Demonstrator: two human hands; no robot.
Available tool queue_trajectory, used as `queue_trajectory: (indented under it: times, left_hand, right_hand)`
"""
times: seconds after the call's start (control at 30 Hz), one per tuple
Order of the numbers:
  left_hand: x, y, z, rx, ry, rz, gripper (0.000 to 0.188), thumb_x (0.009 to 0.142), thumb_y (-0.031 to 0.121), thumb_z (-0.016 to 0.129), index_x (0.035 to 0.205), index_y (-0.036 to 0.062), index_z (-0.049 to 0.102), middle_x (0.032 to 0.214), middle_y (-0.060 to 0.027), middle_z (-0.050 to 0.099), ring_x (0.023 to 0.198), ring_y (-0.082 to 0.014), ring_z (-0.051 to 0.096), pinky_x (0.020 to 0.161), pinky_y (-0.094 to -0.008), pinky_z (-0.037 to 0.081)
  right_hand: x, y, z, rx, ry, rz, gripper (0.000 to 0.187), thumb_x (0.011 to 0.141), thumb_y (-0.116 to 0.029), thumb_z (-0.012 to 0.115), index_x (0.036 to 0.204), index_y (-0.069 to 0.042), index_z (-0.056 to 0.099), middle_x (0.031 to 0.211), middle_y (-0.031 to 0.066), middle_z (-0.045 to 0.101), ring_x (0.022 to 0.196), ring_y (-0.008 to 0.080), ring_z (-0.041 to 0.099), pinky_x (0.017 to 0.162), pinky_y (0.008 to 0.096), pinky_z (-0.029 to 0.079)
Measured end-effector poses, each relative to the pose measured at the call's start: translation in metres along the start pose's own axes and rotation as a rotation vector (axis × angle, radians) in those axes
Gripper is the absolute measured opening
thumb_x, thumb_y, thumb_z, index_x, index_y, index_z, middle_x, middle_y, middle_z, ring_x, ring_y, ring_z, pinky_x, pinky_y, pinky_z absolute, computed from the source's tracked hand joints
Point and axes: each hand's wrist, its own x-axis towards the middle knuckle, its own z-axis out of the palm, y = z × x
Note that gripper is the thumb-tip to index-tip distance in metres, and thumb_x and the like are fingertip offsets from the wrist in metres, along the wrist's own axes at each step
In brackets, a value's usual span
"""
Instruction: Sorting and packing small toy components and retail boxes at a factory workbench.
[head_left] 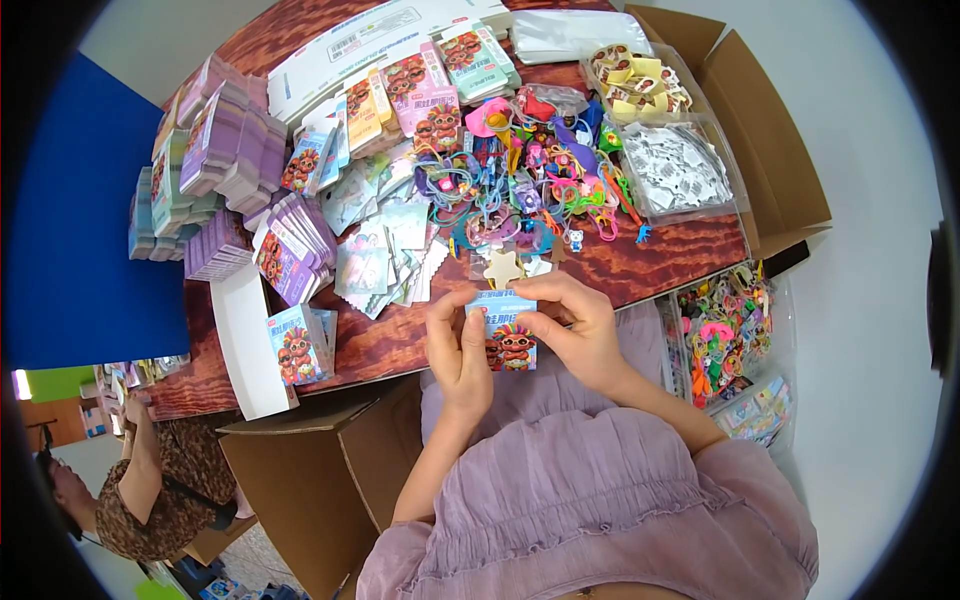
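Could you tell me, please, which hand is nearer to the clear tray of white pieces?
The right hand. In the picture, it is below and left of the clear tray; the left hand is farther left and slightly lower. Both hold the blue box.

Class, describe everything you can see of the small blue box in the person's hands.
The blue box looks like thin printed card. Its front faces the camera, upright, with lettering above reddish cartoon art with multicoloured spiky hair. The left hand grips its left side and the right hand its upper right, fingers partly covering it. It is held at the table's near edge. Whether its top is open is unclear.
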Motion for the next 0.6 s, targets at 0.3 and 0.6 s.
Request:
queue_trajectory:
  times: [0.3,0.6]
  left_hand:
    - [0.007,0.013,-0.017,0.053,0.027,-0.068,0.019,0.100,0.008,0.056,0.116,-0.0018,0.057,0.104,-0.0083,0.060,0.097,-0.0117,0.056,0.084,-0.0267,0.046]
    - [0.042,0.093,-0.181,0.798,0.504,-0.091,0.026,0.101,0.012,0.054,0.122,-0.0029,0.058,0.110,-0.0132,0.065,0.096,-0.0157,0.061,0.087,-0.0305,0.048]
  right_hand:
    - [0.000,-0.006,0.017,0.279,0.046,0.167,0.024,0.094,0.004,0.056,0.118,0.003,0.063,0.124,0.0164,0.060,0.104,0.0186,0.064,0.088,0.0294,0.054]
    - [0.012,0.004,0.001,-0.019,-0.149,0.260,0.022,0.100,-0.006,0.053,0.117,0.002,0.063,0.100,0.0095,0.070,0.084,0.0110,0.066,0.077,0.0249,0.054]
